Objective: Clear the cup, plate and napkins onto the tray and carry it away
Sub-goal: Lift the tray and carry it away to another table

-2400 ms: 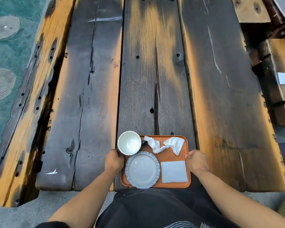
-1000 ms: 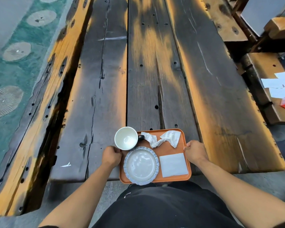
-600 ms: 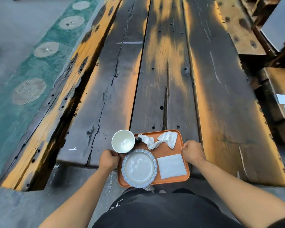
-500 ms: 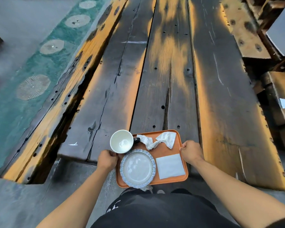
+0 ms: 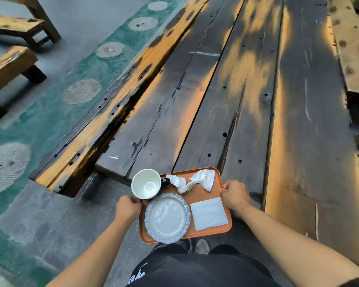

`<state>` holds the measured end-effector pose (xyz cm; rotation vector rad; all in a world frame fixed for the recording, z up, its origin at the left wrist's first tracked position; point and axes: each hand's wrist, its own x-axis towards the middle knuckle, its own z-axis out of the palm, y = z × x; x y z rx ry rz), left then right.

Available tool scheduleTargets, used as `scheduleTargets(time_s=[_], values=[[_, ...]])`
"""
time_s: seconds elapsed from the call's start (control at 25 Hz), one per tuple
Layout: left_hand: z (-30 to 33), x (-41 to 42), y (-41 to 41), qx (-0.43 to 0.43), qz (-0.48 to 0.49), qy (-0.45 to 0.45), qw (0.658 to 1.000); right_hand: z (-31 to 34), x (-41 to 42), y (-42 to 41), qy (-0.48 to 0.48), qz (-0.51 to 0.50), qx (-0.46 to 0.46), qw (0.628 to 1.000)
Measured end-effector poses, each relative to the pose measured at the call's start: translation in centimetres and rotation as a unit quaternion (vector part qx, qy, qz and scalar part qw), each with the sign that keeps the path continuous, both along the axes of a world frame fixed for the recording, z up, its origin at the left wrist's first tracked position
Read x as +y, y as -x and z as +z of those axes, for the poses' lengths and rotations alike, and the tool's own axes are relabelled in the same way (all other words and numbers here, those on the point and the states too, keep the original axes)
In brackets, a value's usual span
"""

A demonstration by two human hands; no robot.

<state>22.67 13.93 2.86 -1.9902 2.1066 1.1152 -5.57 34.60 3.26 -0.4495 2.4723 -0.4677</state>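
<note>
Both hands (image 5: 129,208) (image 5: 235,193) curled around opposite edges of orange tray (image 5: 203,195) with cup (image 5: 146,184), plate (image 5: 167,217), napkins (image 5: 208,213)

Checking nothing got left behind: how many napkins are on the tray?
2. A crumpled napkin lies at the tray's far end beside the cup; a flat folded napkin lies right of the plate.
</note>
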Motion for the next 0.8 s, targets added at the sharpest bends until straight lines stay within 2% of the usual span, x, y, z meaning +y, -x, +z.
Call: scheduleTargets(time_s=[0.12, 0.48, 0.8], values=[[0.5, 0.5, -1.7, -0.013, 0.022, 0.007, 1.000, 0.2, -1.0, -0.8, 0.007, 0.027, -0.004, 1.000], [1.2, 1.4, -7.6, 0.019, 0.131, -0.013, 0.991, 1.1, -6.0, -3.7, -0.003, 0.117, 0.007, 0.993], [0.4, 0.6, -15.4, 0.044, 0.209, -0.010, 0.977, 1.5, -12.4, -9.6, -0.011, 0.197, 0.009, 0.980]])
